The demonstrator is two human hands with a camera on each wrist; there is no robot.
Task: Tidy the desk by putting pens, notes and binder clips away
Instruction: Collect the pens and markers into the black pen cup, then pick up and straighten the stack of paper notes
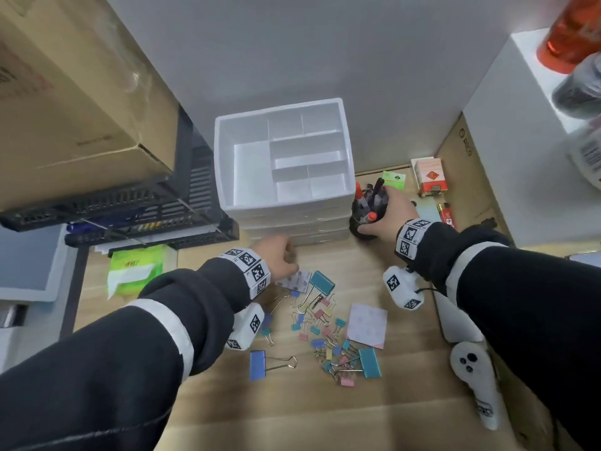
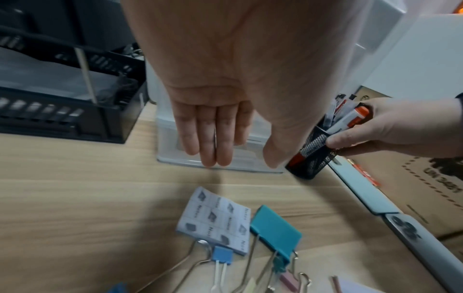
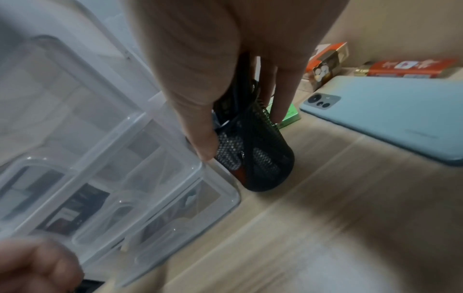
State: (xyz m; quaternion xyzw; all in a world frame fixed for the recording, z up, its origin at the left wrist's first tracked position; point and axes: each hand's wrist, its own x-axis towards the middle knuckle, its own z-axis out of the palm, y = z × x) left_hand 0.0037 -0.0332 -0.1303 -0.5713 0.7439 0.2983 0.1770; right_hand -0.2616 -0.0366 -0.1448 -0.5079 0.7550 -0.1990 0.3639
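A black mesh pen cup full of pens stands right of the white drawer organizer. My right hand grips the cup, thumb on one side and fingers on the other. My left hand holds nothing; its straight fingers point at the lowest drawer front. Coloured binder clips lie scattered on the desk, with a large teal clip. A patterned note pad and a pink note pad lie among them.
A black file tray under a cardboard box stands left of the organizer. A green tissue pack lies in front of it. A light blue phone, a lighter and a red box sit right of the cup.
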